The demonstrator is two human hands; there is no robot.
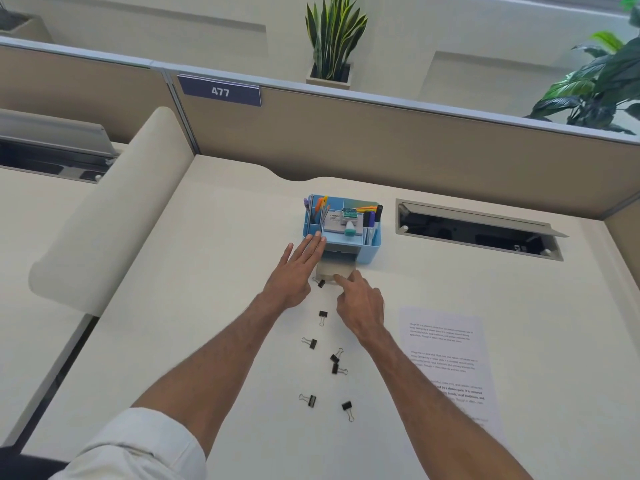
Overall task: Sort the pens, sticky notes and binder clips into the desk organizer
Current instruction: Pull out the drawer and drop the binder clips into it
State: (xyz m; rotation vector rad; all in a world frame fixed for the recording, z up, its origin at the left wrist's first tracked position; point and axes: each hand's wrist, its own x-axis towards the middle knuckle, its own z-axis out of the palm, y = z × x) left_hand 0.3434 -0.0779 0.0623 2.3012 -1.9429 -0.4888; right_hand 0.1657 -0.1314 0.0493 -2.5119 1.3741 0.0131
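Observation:
A light blue desk organizer (372, 252) stands on the white desk, with pens and markers (372, 221) upright in its side compartments and a pad of sticky notes (334, 223) in the middle. Its small beige drawer (334, 270) is pulled out at the front. My left hand (298, 268) lies flat, fingertips against the organizer's left front corner. My right hand (360, 299) touches the drawer's front edge with its index finger. One black binder clip (321, 283) lies between my hands, and several more binder clips (335, 363) are scattered on the desk nearer me.
A printed sheet of paper (446, 362) lies to the right of my right arm. An open cable hatch (478, 230) is set into the desk right of the organizer. A beige partition (381, 133) closes the far edge, a curved divider (114, 209) the left.

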